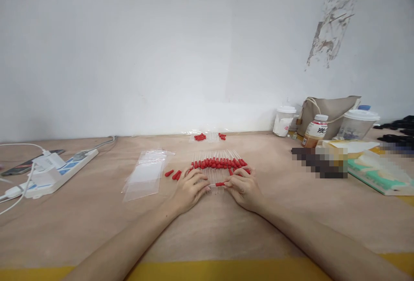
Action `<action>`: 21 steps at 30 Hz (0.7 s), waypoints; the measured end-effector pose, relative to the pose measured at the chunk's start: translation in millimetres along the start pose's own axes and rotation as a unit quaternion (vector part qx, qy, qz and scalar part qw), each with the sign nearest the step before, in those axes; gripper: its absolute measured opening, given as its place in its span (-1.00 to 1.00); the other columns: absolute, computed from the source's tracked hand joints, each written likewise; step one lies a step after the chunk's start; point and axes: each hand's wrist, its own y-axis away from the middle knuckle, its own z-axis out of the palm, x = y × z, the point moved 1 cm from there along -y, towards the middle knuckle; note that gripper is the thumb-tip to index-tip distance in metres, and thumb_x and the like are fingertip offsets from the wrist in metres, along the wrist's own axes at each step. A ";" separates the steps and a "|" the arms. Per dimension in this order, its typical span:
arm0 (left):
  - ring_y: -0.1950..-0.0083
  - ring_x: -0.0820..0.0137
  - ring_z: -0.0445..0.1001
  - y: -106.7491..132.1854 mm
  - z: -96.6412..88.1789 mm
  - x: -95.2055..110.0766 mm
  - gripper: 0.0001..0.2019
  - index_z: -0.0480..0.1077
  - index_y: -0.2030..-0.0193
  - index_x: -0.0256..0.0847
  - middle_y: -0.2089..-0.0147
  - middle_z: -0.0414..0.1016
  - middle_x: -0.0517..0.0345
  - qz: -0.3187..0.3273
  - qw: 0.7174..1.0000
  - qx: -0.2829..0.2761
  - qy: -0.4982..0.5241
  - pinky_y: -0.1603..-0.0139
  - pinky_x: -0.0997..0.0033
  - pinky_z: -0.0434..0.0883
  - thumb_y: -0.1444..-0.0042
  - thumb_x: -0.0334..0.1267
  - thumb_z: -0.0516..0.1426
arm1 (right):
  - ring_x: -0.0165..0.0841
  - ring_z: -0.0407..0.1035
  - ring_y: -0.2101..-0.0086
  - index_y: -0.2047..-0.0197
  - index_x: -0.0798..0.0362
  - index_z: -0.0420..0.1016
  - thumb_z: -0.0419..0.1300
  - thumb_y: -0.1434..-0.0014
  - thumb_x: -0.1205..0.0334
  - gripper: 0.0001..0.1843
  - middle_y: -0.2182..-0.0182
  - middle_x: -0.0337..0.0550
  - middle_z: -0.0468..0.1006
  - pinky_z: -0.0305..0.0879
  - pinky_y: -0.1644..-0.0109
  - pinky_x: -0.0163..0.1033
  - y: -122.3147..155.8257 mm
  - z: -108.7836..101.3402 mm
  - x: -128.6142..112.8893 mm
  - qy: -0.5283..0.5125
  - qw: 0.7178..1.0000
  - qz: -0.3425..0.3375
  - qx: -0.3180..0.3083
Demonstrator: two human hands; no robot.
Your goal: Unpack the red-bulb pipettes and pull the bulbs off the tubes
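One dropper, pinched between my left hand and right hand, lies crosswise, red bulb rightward. Position: just before the dropper row.

The left forearm and the right forearm are slender and uncovered along all the length in view, from the wrist back across the near, yellow-painted edge of the tabletop. The left hand and the right hand are bare too, small and narrow, with slim fingers and rounded knuckles. Both wrists are thin and plain. The nails are too small to make out.
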 end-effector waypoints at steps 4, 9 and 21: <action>0.05 0.33 0.33 -0.1 3.9 0.9 -0.86 0.43 0.27 -0.16 0.11 0.47 0.13 0.007 0.999 0.031 0.014 -0.05 0.13 0.18 -0.12 -0.29 0.05 | -0.36 0.25 0.29 0.34 0.02 0.41 0.12 -0.05 0.21 -0.90 0.37 -0.22 0.50 -0.07 0.05 -0.13 -2.1 2.1 -2.2 0.007 1.000 0.015 -0.018; 0.11 0.34 0.38 -1.3 2.2 2.7 -0.82 0.39 0.15 -0.21 0.18 0.52 0.12 0.026 0.997 0.061 0.028 -0.01 0.16 0.23 -0.10 -0.33 0.07 | -0.37 0.23 0.33 0.33 -0.05 0.46 0.13 -0.08 0.11 -0.86 0.47 -0.25 0.49 -0.11 0.03 -0.10 -3.1 11.8 -3.4 0.025 0.999 -0.013 -0.015; -0.01 0.29 0.38 1.2 -8.0 8.8 -0.86 0.43 0.29 -0.19 0.16 0.52 0.12 0.052 0.997 0.057 0.018 -0.02 0.09 0.15 -0.10 -0.38 0.04 | -0.41 0.21 0.38 0.51 0.02 0.40 0.11 -0.10 0.19 -0.81 0.60 -0.28 0.40 -0.10 -0.01 -0.09 -1.4 2.9 -5.4 0.044 0.997 -0.057 -0.039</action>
